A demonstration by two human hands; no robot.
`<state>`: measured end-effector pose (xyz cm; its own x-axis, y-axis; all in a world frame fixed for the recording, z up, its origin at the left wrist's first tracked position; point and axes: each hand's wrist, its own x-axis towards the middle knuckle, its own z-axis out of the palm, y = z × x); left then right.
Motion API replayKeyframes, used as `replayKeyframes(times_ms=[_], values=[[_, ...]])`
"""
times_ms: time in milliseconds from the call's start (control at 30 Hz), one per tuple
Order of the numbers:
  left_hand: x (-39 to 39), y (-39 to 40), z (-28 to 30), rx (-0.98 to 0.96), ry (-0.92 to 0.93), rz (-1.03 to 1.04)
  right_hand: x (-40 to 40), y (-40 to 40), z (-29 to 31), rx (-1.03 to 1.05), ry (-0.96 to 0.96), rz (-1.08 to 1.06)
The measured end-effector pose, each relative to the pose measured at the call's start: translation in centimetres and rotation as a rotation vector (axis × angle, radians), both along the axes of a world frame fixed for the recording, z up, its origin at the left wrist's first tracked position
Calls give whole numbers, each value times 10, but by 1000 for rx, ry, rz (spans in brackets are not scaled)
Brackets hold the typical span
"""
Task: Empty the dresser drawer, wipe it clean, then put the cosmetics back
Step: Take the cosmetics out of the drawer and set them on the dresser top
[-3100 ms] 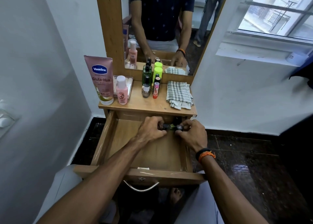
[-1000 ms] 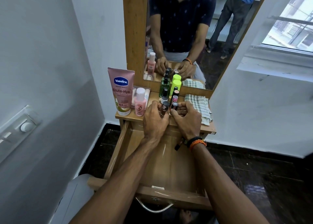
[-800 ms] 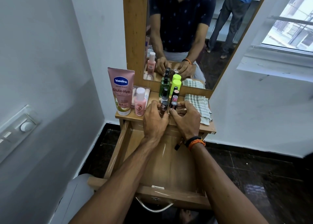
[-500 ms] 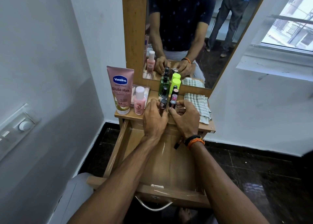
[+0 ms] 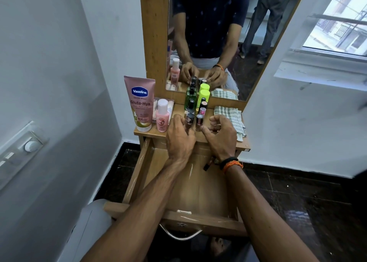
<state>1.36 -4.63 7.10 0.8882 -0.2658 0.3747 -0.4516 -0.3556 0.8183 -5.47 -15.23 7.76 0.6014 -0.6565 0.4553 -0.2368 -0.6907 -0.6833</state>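
The wooden dresser drawer (image 5: pixel 198 192) is pulled out below me. A dark lipstick-like tube (image 5: pixel 207 166) lies at its back right, partly hidden by my right wrist. On the dresser top (image 5: pixel 243 145) two small nail polish bottles stand side by side. My left hand (image 5: pixel 179 137) has its fingertips closed on the brownish one (image 5: pixel 189 120). My right hand (image 5: pixel 221 134) is open beside the silver-capped one (image 5: pixel 199 121), thumb near its base. Behind them stand more small bottles, a green bottle (image 5: pixel 190 98) and a neon yellow bottle (image 5: pixel 204 96).
A pink Vaseline tube (image 5: pixel 140 103) and a small pink bottle (image 5: pixel 162 116) stand at the top's left. A folded checked cloth (image 5: pixel 230 117) lies at its right. The mirror (image 5: pixel 218 33) rises behind. A wall switch (image 5: pixel 23 148) is on the left wall.
Both hands lifted small bottles out of the drawer and set them on the top. My right hand has just let go of its bottle and opened; my left still touches its bottle.
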Motion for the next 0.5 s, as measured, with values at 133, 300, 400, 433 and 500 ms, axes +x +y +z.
replayKeyframes(times_ms=[133, 300, 400, 433, 500], values=[[-14, 10, -1, 67, -73, 13, -18, -3, 2, -8, -38, -59], [-33, 23, -13, 156, -92, -128, -54, -10, -2, 49, -49, -156], [-42, 26, -22, 211, -15, -177, -76, -12, -10, 70, 6, -172], [-43, 25, -25, 246, 23, -195, -82, -12, -14, 71, 45, -159], [-43, 23, -30, 338, 97, -242, -91, -10, -21, 62, 133, -116]])
